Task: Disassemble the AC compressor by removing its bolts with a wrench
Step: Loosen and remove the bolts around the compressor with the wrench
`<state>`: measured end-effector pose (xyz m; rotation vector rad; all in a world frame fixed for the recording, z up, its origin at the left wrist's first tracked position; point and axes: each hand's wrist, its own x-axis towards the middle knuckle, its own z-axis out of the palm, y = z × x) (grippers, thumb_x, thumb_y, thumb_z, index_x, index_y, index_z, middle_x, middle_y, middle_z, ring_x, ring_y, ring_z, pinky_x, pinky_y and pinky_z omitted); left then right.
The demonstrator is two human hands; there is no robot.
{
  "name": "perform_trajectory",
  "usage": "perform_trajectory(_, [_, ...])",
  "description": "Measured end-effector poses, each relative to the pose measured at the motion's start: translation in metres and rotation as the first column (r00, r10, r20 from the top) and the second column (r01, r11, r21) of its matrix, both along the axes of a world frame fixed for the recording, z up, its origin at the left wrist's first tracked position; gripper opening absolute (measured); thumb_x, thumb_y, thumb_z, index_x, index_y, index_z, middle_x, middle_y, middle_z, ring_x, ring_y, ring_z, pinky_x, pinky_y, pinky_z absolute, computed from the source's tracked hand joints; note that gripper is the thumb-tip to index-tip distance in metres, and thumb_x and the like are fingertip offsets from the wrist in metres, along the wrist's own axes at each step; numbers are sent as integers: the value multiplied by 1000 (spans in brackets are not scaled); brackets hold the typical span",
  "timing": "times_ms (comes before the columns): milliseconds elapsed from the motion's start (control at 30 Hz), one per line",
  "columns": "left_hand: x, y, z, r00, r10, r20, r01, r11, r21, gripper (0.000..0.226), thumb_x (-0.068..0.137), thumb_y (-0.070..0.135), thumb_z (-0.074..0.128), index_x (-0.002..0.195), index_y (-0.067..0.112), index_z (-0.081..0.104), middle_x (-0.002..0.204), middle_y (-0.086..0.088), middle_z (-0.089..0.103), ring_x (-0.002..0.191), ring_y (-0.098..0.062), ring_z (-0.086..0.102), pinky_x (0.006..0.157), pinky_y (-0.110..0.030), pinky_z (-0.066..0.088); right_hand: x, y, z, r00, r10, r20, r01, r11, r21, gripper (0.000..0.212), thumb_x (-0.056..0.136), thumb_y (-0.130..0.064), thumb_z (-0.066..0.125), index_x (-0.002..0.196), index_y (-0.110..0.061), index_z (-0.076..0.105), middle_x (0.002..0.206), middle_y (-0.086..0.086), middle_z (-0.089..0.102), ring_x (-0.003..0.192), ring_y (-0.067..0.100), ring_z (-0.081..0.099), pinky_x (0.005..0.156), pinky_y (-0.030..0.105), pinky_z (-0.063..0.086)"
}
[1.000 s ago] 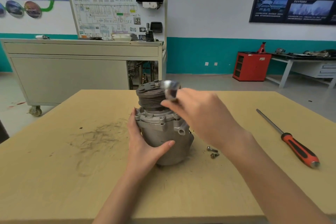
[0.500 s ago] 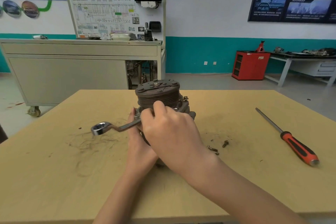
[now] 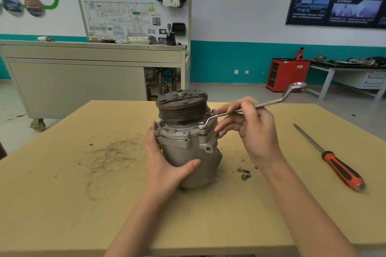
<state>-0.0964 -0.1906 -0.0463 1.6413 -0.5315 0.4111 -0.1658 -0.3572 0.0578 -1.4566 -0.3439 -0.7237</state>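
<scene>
Just beyond the middle of the table (image 3: 83,194), the left hand (image 3: 167,165) clasps the AC compressor (image 3: 188,152), thumb across the housing, holding it upright. The offset ring wrench (image 3: 269,102) has its lower ring over a flange bolt (image 3: 201,124) beneath the pulley (image 3: 182,110). The right hand (image 3: 250,129) pinches its shank lightly. For a clean turn, keep the ring fully seated, grip firmer, and brace the housing against the pull. Two loose bolts (image 3: 243,173) lie just right of the compressor, and a screwdriver (image 3: 334,165) lies near the right edge.
</scene>
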Motion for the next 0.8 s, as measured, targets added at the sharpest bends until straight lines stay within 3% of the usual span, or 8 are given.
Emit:
perform_trajectory(100, [-3,0,0,1000,-8,-10,8,1000,4,121,46,60,83,141,55,7,154,14,23,142,-2,27,118,-42,30,24,-24,7,949,150,-276,-126,986,105,33,102,-14,26,84,-3,52,80,13,70,56,21,65,50,24,52])
perform_trajectory(200, [-4,1,2,1000,-19,-23,19,1000,5,117,45,60,83,132,69,5,151,20,24,138,3,29,117,-37,32,39,-30,9,903,174,-392,-153,985,85,34,102,-13,26,85,-2,54,72,9,66,51,17,60,45,22,47])
perform_trajectory(333, [-3,1,2,1000,-15,-24,16,1000,8,118,45,60,83,133,67,5,152,18,23,140,0,29,117,-40,32,44,-32,11,896,231,-378,-208,973,101,35,101,-13,26,84,-2,54,67,8,64,50,15,57,44,20,44])
perform_trajectory(500, [0,1,0,1000,-14,2,14,1000,4,119,46,62,83,136,64,5,151,18,22,141,-1,27,118,-42,30,29,-24,20,925,268,-271,-190,941,280,40,103,-21,32,78,-4,58,71,9,69,58,15,63,52,21,50])
perform_trajectory(633, [1,1,-1,1000,-9,1,9,1000,4,119,46,64,82,137,62,6,151,18,22,141,-2,27,118,-43,31,7,0,38,995,-47,-85,46,999,-15,42,96,-34,42,74,-6,65,67,9,71,55,16,67,51,21,52])
perform_trajectory(700, [2,1,-3,1000,-6,4,6,1000,7,121,46,64,82,141,56,7,153,15,22,142,-5,27,118,-45,30,-4,17,45,962,-246,115,269,918,-292,45,89,-41,48,72,-4,67,61,7,68,50,17,65,48,24,52])
perform_trajectory(733, [2,1,-3,1000,-3,-1,3,1000,9,122,47,64,82,143,53,7,153,13,22,143,-7,27,117,-46,30,-8,24,46,913,-319,254,402,809,-429,46,88,-42,51,72,-1,67,59,9,66,49,19,64,48,28,52])
perform_trajectory(800, [3,0,-2,1000,5,-2,-5,1000,5,123,47,63,82,144,52,7,155,10,23,143,-8,28,117,-47,31,-13,37,43,778,-357,518,627,488,-606,45,88,-38,54,73,2,66,61,12,63,50,24,60,47,34,50])
